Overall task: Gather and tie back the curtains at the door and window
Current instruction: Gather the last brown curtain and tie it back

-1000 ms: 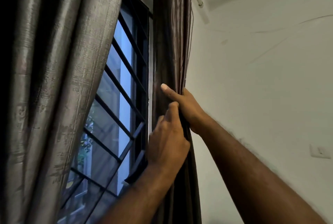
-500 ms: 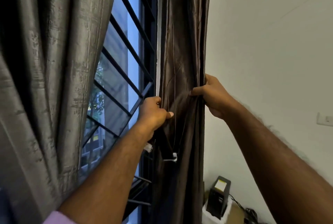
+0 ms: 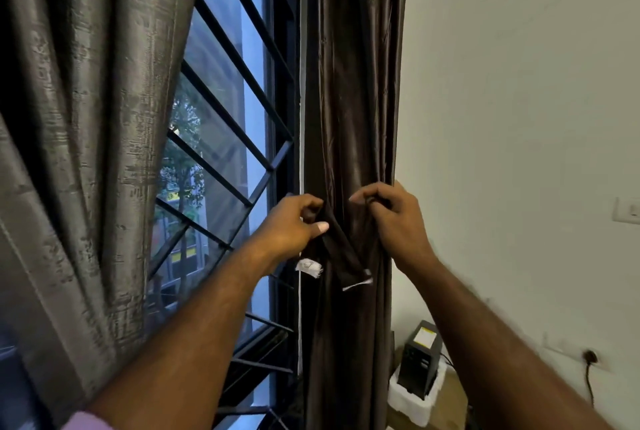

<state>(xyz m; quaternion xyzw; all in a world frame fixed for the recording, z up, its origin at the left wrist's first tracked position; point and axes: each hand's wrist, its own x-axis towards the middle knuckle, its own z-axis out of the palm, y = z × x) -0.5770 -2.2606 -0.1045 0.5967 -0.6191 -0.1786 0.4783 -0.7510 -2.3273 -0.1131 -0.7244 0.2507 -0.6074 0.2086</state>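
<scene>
**At the window's right edge: tie-back being closed round the gathered curtain**

Along the window's left edge the grey curtain (image 3: 86, 118) hangs loose and untied, so that side of the task is judged not yet done. Beside it the barred window (image 3: 235, 90) is uncovered. Against the window's right edge, next to the wall (image 3: 519, 118), the dark curtain (image 3: 353, 83) is bunched into a narrow column. It is held at mid-height by both hands.

The left hand (image 3: 291, 225) is clamped, thumb over curled fingers, on the tie-back band (image 3: 341, 249) at the curtain's window-side edge. The right hand (image 3: 391, 218) is curled tight on dark fabric at the wall-side edge. Whether that fabric is band or curtain fold cannot be told. Two white-tipped ends, one (image 3: 309, 266) under the left hand and one (image 3: 358, 282) lower at the middle, hang free.

For a good tie, the folds should be squeezed level and the band drawn snug with equal pull from both sides. The free ends should be crossed in front before either grip is eased. The slick fabric is likely to slip, so tension should be maintained throughout.
</scene>
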